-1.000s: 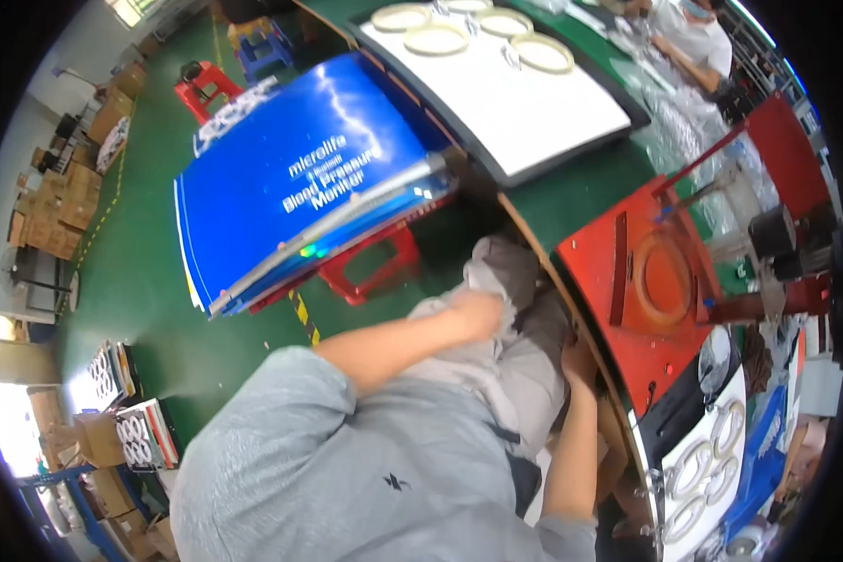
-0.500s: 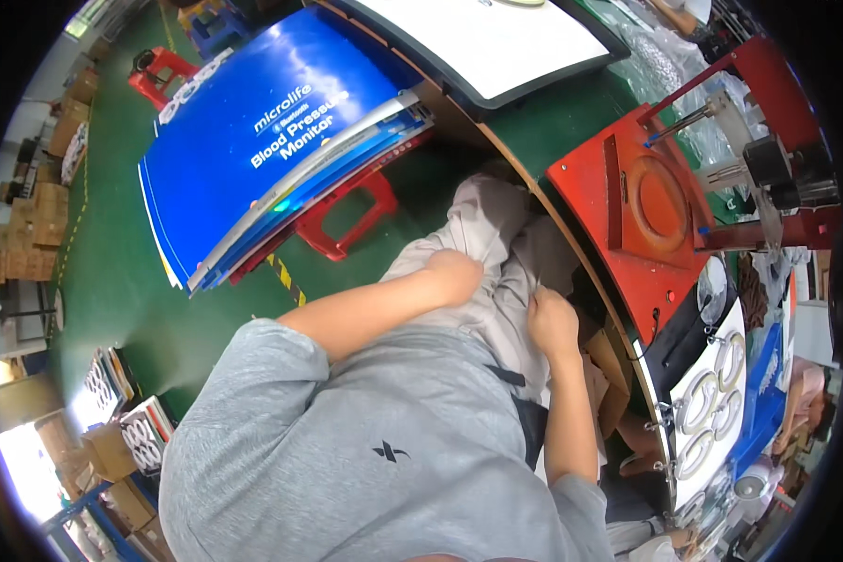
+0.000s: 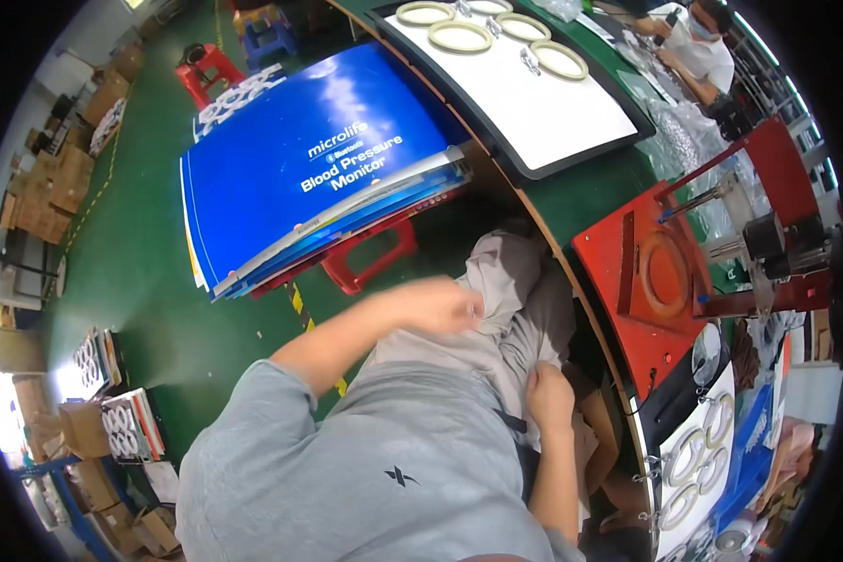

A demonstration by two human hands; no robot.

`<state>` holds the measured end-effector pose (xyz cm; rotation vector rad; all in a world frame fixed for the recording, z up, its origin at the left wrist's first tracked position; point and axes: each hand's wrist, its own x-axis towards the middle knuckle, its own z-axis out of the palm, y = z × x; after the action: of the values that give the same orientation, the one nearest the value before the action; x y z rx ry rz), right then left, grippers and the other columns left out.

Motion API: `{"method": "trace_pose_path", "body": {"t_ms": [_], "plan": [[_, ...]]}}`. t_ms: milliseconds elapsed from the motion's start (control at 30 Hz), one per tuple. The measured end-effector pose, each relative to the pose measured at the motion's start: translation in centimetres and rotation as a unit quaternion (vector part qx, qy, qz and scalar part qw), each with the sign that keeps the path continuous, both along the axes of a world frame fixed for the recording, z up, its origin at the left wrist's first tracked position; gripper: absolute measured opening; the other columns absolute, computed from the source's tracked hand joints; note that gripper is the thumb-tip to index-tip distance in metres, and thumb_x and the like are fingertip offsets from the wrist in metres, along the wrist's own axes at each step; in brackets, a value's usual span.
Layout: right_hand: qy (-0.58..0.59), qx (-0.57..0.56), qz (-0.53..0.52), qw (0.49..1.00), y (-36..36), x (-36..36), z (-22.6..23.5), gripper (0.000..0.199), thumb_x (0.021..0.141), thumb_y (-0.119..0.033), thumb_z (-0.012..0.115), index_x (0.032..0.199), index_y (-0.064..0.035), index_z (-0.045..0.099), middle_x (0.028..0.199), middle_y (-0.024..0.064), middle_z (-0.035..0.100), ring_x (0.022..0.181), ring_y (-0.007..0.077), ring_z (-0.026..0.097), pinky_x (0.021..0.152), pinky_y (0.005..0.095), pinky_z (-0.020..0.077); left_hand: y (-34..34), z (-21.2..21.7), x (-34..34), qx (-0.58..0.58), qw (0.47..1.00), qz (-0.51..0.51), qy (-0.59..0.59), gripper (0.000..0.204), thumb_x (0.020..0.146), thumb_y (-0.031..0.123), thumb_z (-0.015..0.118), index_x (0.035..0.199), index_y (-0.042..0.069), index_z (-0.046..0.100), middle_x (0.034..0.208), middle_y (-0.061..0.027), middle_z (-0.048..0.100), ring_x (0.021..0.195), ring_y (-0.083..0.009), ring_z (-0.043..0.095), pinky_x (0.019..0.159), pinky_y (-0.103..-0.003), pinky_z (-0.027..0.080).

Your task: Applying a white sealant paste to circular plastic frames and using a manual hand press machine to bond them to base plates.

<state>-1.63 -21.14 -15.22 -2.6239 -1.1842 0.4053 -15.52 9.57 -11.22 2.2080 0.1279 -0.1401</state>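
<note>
Both hands shift on the lap since the earlier frames: the left hand [image 3: 437, 306], which lay along the thigh, now sits higher on the grey trousers [image 3: 506, 318], blurred with motion, its fingers curled into a fold of the cloth near the knee. The right hand [image 3: 550, 397] rests lower on the same trousers, just under the edge of the green worktop [image 3: 585, 201]; its fingers look pressed together against the fabric, though whether they pinch it I cannot tell. Neither hand reaches up to the worktop, so by my reading the work on it is paused while the clothing gets tugged. Left of the trousers, a stack of blue flat cartons [image 3: 314, 173] lies on a red stool [image 3: 370, 258]. Beyond the worktop edge stands a red jig [image 3: 660, 281] with a ring seat.
</note>
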Motion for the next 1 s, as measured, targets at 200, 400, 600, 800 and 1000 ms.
{"method": "trace_pose_path", "body": {"t_ms": [200,400,600,800,1000], "plan": [[0.006,0.03,-0.075,0.997,2.3,-1.3,7.6,0.024,0.103,-0.026,0.065,0.101,-0.0015,0.066,0.094,0.02,0.07,0.088,0.0423,0.069,0.077,0.0496,0.0548,10.9,8.1,-5.0,0.435,0.826,0.343,-0.101,0.064,0.09,0.03,0.08,0.147,0.009,0.057,0.155,-0.0259,0.048,0.148,-0.0472,0.04,0.121,-0.057,0.033],[0.121,0.155,0.018,0.98,3.2,-1.7,12.0,0.016,0.1,-0.016,0.07,0.105,-0.0005,0.07,0.095,0.018,0.07,0.083,0.0376,0.069,0.076,0.0432,0.0547,12.5,4.9,-8.0,0.423,0.837,0.334,0.094,0.078,0.098,0.031,0.074,0.165,0.014,0.037,0.169,-0.0249,0.034,0.157,-0.0473,0.028,0.127,-0.061,0.026],[0.147,0.2,0.059,0.967,3.5,-2.1,12.7,0.012,0.1,-0.013,0.07,0.102,-0.0006,0.072,0.095,0.0164,0.07,0.08,0.0343,0.069,0.074,0.0407,0.0546,11.8,5.7,-9.3,0.426,0.843,0.323,0.061,0.065,0.095,0.009,0.069,0.156,0.008,0.049,0.165,-0.0215,0.043,0.153,-0.0409,0.04,0.125,-0.048,0.036],[0.171,0.234,0.094,0.953,4.2,-2.5,13.2,0.012,0.1,-0.012,0.07,0.103,-0.0006,0.072,0.094,0.0152,0.07,0.079,0.031,0.069,0.074,0.0375,0.0544,10.8,9.1,-12.3,0.456,0.811,0.348,-0.117,0.031,0.083,-0.003,0.059,0.108,0.004,0.076,0.109,-0.0181,0.077,0.103,-0.036,0.074,0.09,-0.045,0.058],[0.118,0.426,0.09,0.892,7.1,-1.4,15.4,0.055,0.087,-0.007,0.082,0.136,-0.0008,0.058,0.127,0.0157,0.065,0.114,0.0286,0.065,0.097,0.0376,0.0515,7.8,21.0,-16.6,0.624,0.596,0.413,-0.293,0.02,0.081,-0.007,0.064,0.094,0.005,0.074,0.098,-0.0123,0.074,0.093,-0.0304,0.071,0.088,-0.041,0.057]]}}
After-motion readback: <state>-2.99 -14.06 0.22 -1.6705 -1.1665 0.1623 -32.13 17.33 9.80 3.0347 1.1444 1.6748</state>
